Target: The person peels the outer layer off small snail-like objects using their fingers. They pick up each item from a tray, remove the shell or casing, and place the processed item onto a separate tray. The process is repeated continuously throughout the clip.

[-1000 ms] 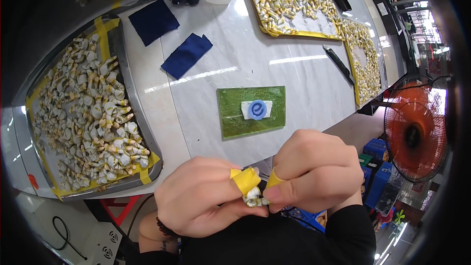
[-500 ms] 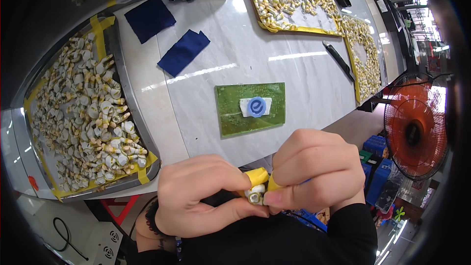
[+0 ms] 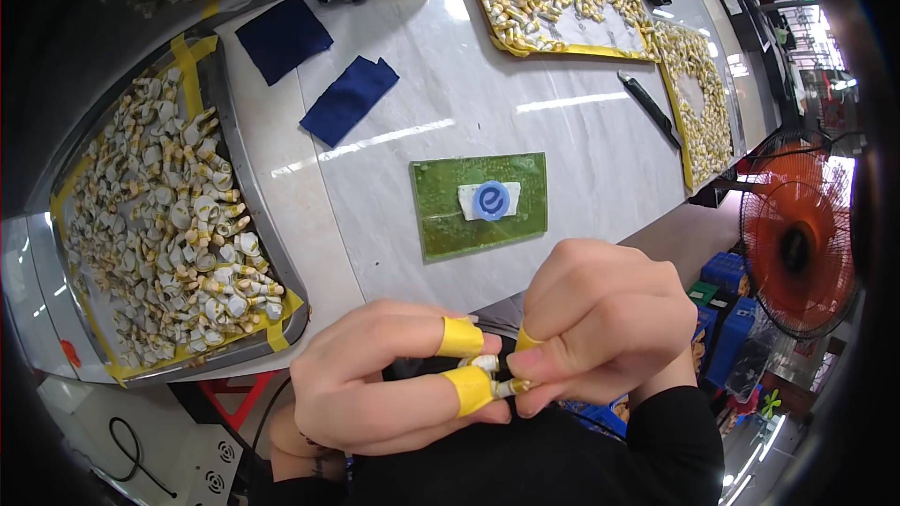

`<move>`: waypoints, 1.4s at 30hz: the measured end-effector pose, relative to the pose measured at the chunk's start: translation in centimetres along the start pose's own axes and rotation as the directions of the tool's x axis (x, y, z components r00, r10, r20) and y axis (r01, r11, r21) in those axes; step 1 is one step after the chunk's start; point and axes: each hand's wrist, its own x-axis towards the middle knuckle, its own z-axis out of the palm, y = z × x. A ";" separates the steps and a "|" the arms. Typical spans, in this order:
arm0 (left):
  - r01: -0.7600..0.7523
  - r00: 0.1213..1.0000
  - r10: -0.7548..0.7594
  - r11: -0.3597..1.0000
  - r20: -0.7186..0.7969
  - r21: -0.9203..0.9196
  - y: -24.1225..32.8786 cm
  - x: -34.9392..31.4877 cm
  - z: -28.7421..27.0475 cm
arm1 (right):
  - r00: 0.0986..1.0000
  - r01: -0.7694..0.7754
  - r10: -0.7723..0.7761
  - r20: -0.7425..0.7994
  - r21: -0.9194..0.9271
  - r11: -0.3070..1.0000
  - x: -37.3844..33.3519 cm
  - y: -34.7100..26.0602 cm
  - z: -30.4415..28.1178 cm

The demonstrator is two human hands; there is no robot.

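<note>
In front of my body both hands are closed over a small white piece with yellowish bands (image 3: 511,387). The thumb and a finger of my left hand (image 3: 375,379), wrapped in yellow tape, pinch its white part. My right hand (image 3: 609,328) grips its narrow end between thumb and bent forefinger; yellow tape shows on that forefinger too. Fingers hide much of the piece, and I cannot tell whether it is one part or two. Just beyond lies a green rectangular slab (image 3: 436,225), bearing a white pad and a light-blue disc (image 3: 490,200) with a dark curved mark.
A metal tray (image 3: 292,267) heaped with similar pieces stands at left. Two more yellow-edged trays (image 3: 577,53) of small pieces lie at the far right, near a black-handled cutter (image 3: 652,112). Dark blue cloths (image 3: 351,100) lie far left. An orange fan (image 3: 797,244) stands right.
My left hand's fingers have spread and shifted, so both taped fingertips now show. The piece has turned, its narrow end now toward my right fingers. My right hand stays nearly in place.
</note>
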 end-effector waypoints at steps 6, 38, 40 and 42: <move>0.021 0.999 -0.024 0.993 -0.028 -0.114 -0.1 -0.2 0.4 | 0.999 0.041 -0.042 -0.032 -0.010 0.999 -0.3 0.1 0.4; 0.568 0.712 -0.521 0.030 0.472 -0.823 -0.8 -0.1 0.5 | 0.993 0.076 -0.091 -0.071 -0.192 0.979 -0.5 0.8 -0.2; 0.592 0.687 -0.509 -0.022 0.519 -0.805 -0.9 0.0 0.4 | 0.994 0.078 -0.092 -0.065 -0.192 0.978 -0.5 0.9 -0.1; 0.593 0.680 -0.496 -0.059 0.539 -0.803 -0.9 0.0 0.5 | 0.995 0.079 -0.090 -0.052 -0.191 0.978 -0.5 0.8 -0.2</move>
